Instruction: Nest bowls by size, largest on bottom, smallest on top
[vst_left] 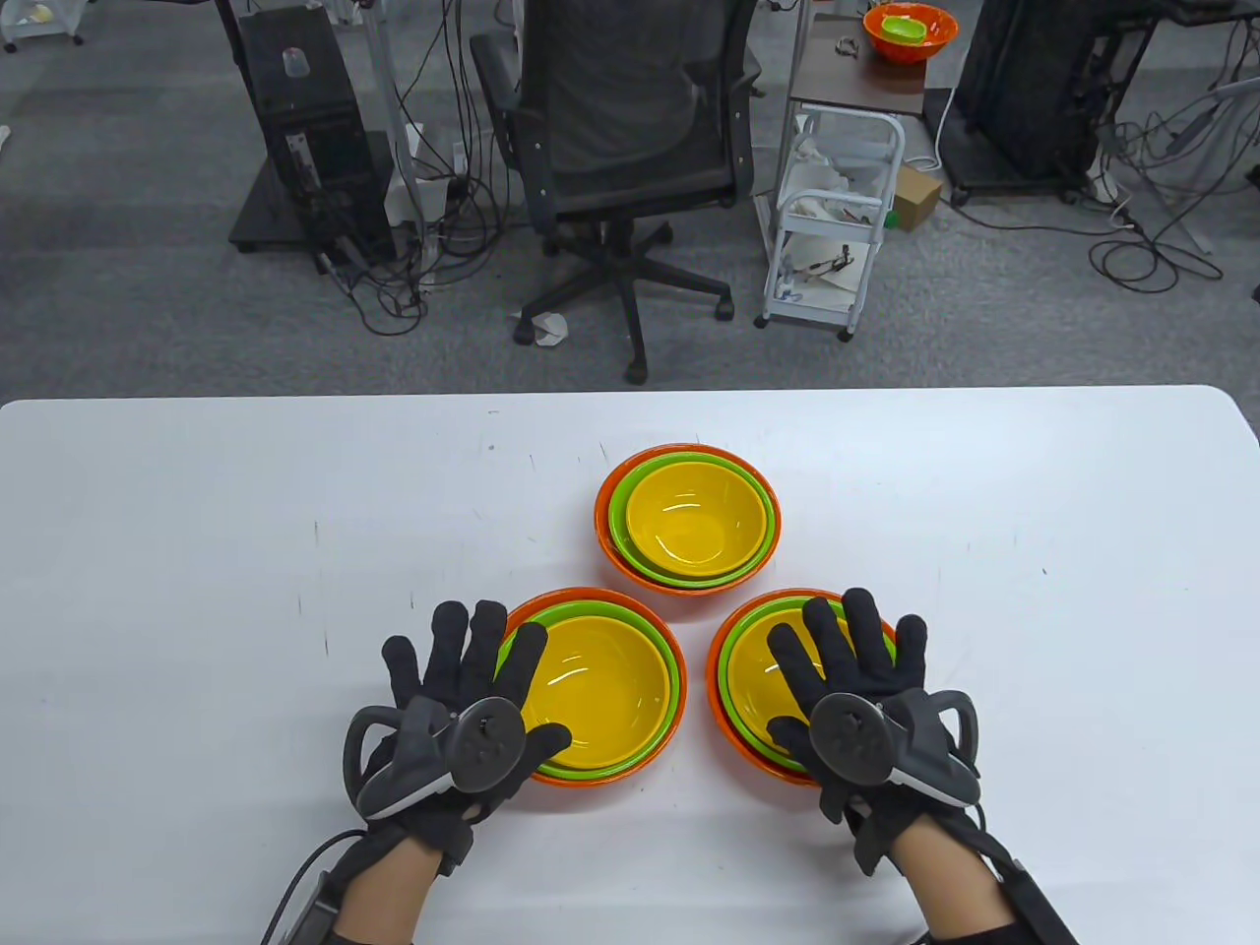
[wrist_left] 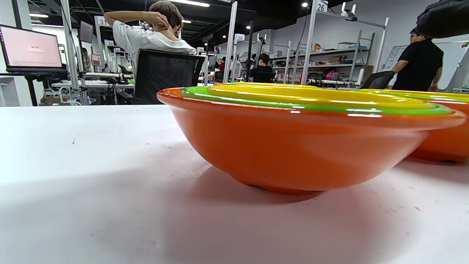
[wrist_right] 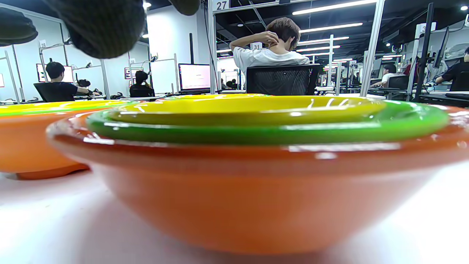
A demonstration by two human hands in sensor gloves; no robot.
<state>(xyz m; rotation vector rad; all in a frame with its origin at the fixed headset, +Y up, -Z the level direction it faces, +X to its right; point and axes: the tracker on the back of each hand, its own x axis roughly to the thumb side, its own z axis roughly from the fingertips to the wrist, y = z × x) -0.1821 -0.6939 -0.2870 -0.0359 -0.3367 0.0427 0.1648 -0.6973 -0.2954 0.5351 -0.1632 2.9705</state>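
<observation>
White tabletop (vst_left: 197, 591) lies under our hands, an office chair (vst_left: 630, 148) on the carpet behind. Our left hand (vst_left: 463, 709) hovers spread, holding nothing, over the left stack (vst_left: 600, 689); our right hand (vst_left: 856, 699), equally open and empty, covers the right stack (vst_left: 748, 679). Beyond the left stack, toward the chair, sits the far stack (vst_left: 689, 517). Each shows yellow in green in orange. We judge these glossy, round, shallow plastic bowls slippery: a careless lift could drag the nested ones askew.

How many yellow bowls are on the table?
3, each the top of a nested stack: far stack, near-left stack by the left hand, near-right stack partly under the right hand.
</observation>
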